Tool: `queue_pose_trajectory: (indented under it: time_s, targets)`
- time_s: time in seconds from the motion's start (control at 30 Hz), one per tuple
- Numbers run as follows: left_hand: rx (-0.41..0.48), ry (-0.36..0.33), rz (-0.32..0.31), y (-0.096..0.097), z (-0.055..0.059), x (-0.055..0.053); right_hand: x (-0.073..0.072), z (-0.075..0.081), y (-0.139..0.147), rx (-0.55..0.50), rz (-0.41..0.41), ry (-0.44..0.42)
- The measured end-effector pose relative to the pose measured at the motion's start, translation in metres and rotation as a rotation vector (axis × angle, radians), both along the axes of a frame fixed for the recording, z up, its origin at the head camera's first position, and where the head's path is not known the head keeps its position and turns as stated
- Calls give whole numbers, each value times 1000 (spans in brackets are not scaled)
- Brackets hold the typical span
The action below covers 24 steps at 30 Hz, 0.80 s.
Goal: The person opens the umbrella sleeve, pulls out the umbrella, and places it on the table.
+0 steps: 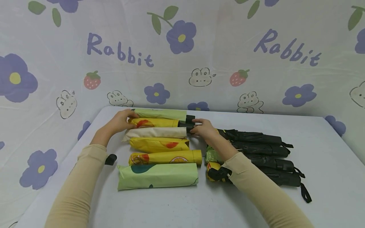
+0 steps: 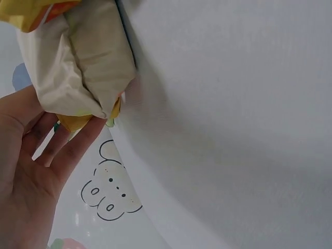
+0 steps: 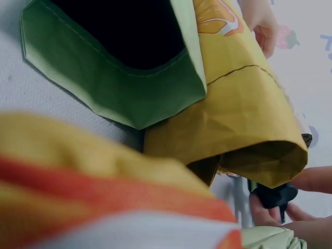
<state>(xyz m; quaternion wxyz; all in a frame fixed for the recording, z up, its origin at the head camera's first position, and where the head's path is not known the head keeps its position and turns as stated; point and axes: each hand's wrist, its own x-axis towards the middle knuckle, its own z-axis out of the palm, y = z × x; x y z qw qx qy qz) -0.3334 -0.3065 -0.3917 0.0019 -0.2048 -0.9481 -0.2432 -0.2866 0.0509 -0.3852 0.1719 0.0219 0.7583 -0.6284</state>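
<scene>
A yellow-sleeved folding umbrella (image 1: 156, 123) lies second from the back in the left row. My left hand (image 1: 121, 120) pinches its left end, the fingers partly hidden behind a cream sleeve (image 2: 98, 62) in the left wrist view. At the other end my right hand (image 1: 206, 129) grips the black handle (image 3: 277, 196), which sticks out of the sleeve. Right behind is a light green sleeved umbrella (image 1: 161, 114) with a black end. In front lies the cream sleeve, flat-looking, close to both hands.
Nearer me lie a crumpled yellow sleeve (image 1: 159, 144), a yellow orange-print sleeve (image 1: 165, 157) and a green sleeve (image 1: 158, 176); the right wrist view shows open sleeve mouths. Several black folded umbrellas (image 1: 265, 148) with straps lie right, partly under my right forearm. A printed cloth (image 1: 176, 63) hangs behind.
</scene>
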Motion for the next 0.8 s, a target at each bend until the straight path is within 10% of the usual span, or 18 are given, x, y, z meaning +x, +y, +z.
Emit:
queue_pose_trajectory:
  time_s: [0.8]
  targets:
    - [10,-16,-22,-3,-3,-1,4,2,2,16,-44,53]
